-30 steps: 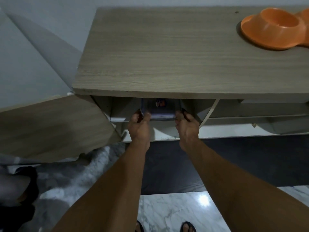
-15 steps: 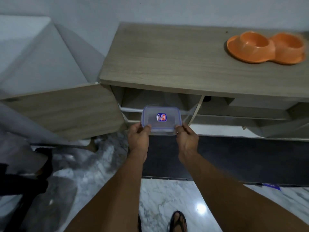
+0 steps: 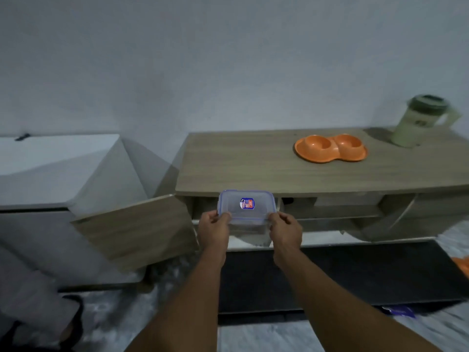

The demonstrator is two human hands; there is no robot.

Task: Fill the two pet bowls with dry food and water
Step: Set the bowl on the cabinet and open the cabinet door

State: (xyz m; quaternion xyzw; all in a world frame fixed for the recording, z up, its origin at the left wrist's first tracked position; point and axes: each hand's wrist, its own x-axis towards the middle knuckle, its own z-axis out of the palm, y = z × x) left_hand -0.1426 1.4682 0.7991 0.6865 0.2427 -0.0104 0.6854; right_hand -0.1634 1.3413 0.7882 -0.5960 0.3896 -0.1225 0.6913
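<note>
Holding a clear lidded box (image 3: 246,208) by its two short ends, with the left hand (image 3: 214,228) clasped round one and the right hand (image 3: 285,228) round the other. Keeping it level, long side running left to right, parallel to the front edge of the bench (image 3: 241,168) and just in front of it. Probably up and to the right from here, toward the orange double bowl (image 3: 330,148) on the bench top, well apart from the box and nearer the right hand. Cannot tell what the box holds.
</note>
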